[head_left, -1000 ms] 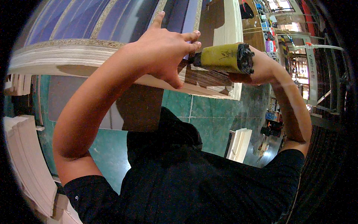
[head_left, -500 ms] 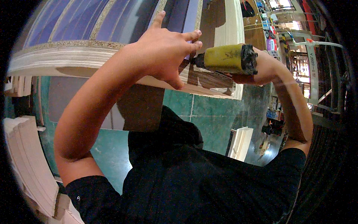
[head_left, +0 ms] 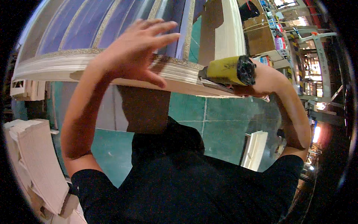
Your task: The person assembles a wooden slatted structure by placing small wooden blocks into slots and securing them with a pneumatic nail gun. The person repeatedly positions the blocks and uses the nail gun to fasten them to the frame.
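Observation:
A yellow and black pneumatic nail gun (head_left: 223, 71) is gripped by my right hand (head_left: 265, 77), with its nose pointing left at the near edge of a stack of pale boards (head_left: 52, 67). Whether the nose touches the wood I cannot tell. My left hand (head_left: 136, 50) is slightly blurred, its fingers spread and holding nothing, over the same edge to the left of the tool. Beyond that edge run long chipboard strips (head_left: 106, 26) with purple-blue surfaces between them. Toward the right, a dark gap between strips and boards lets the green floor show through.
Below the stack's near edge is a grey-brown panel (head_left: 145, 110), close to my body. Pale boards are piled at the lower left (head_left: 43, 164), and a smaller bundle (head_left: 254, 150) stands on the green floor at right. Cluttered shelving and boxes (head_left: 278, 43) line the far right.
My left hand has moved left along the edge, away from the nail gun's nose. The nail gun has shifted slightly down in the picture, still in my right hand, and the view has moved a little.

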### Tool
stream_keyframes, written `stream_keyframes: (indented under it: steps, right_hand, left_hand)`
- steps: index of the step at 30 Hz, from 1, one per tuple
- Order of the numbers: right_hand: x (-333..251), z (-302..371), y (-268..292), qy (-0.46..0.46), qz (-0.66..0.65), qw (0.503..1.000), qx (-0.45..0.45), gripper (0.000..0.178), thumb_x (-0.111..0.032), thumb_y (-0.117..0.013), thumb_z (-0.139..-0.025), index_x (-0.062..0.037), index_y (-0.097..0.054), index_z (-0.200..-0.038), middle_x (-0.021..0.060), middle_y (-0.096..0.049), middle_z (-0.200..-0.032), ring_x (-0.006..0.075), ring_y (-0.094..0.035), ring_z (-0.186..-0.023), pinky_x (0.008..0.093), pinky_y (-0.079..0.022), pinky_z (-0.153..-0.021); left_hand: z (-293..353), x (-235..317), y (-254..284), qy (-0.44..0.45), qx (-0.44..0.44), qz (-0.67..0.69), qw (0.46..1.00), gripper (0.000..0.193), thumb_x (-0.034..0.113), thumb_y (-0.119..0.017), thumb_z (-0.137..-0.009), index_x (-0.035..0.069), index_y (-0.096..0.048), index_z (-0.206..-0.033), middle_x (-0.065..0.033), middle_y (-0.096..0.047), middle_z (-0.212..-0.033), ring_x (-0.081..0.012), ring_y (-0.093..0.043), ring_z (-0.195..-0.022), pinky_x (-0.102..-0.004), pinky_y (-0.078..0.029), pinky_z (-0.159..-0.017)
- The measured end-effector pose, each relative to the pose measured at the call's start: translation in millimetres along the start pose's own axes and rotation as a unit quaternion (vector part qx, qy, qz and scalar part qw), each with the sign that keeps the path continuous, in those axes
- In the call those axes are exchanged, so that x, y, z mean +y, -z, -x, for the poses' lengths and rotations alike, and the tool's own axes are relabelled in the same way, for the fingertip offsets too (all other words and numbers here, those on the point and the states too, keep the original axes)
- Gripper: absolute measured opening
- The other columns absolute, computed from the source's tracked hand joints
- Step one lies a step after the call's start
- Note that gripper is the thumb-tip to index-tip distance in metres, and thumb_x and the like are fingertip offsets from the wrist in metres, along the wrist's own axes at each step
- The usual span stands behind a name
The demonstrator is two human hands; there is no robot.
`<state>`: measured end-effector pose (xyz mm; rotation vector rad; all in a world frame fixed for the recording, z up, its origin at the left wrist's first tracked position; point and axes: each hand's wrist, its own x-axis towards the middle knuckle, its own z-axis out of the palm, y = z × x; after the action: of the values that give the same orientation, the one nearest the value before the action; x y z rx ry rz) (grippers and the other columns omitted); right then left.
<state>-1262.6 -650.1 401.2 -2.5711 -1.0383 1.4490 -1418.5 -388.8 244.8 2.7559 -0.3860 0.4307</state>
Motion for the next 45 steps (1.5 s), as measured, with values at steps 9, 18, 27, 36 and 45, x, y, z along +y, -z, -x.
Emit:
stream_keyframes:
  steps: [9, 18, 27, 36, 45]
  right_hand:
    - [-5.2, -8.8, 2.0, 0.122, 0.016, 0.992, -0.032, 0.059, -0.005, -0.081, -0.072, -0.0028, -0.059, -0.126, 0.0111, -0.069, -0.114, 0.0208, -0.065, -0.098, 0.0350, -0.054, -0.089]
    - [-66.6, -26.6, -0.7, 0.185, 0.087, 0.977, 0.052, 0.059, -0.011, -0.079, -0.071, -0.0029, -0.059, -0.125, 0.0156, -0.069, -0.114, 0.0254, -0.066, -0.106, 0.0364, -0.053, -0.095]
    - [-132.1, -69.5, 2.9, 0.115, 0.092, 0.988, 0.039, 0.066, -0.011, -0.085, -0.072, -0.0031, -0.056, -0.130, 0.0127, -0.069, -0.114, 0.0228, -0.065, -0.106, 0.0348, -0.051, -0.096]
    - [-149.4, -71.0, 8.8, 0.138, 0.105, 0.983, 0.059, 0.061, -0.011, -0.086, -0.072, -0.0028, -0.061, -0.127, 0.0117, -0.072, -0.113, 0.0210, -0.066, -0.101, 0.0338, -0.053, -0.093]
    - [-143.9, -72.8, 9.9, 0.089, 0.228, 0.969, 0.030, 0.053, -0.017, -0.085, -0.073, -0.0066, -0.064, -0.121, 0.0117, -0.074, -0.101, 0.0238, -0.068, -0.092, 0.0375, -0.056, -0.085]
  left_hand:
    - [48.3, -18.5, 59.9, 0.070, -0.106, -0.026, 0.992, 0.117, 0.031, -0.097, -0.045, 0.016, -0.047, -0.149, -0.0106, -0.032, -0.163, -0.0368, -0.034, -0.147, -0.0453, -0.032, -0.122]
    - [43.2, -52.1, 30.9, -0.025, -0.032, 0.068, 0.997, 0.086, 0.035, -0.091, -0.057, 0.007, -0.063, -0.133, -0.0070, -0.044, -0.157, -0.0327, -0.051, -0.134, -0.0424, -0.047, -0.107]
    - [45.6, -50.6, 35.0, 0.003, -0.031, 0.082, 0.996, 0.083, 0.042, -0.088, -0.059, 0.005, -0.065, -0.129, -0.0052, -0.056, -0.146, -0.0313, -0.068, -0.111, -0.0421, -0.057, -0.089]
    - [46.1, -52.8, 35.8, 0.020, -0.049, 0.091, 0.994, 0.081, 0.042, -0.086, -0.061, 0.006, -0.066, -0.130, -0.0046, -0.057, -0.146, -0.0314, -0.069, -0.109, -0.0425, -0.058, -0.088]
    - [46.7, -51.3, 33.9, 0.021, -0.048, 0.084, 0.995, 0.078, 0.042, -0.086, -0.062, 0.006, -0.067, -0.128, -0.0051, -0.056, -0.146, -0.0307, -0.068, -0.111, -0.0422, -0.057, -0.090]
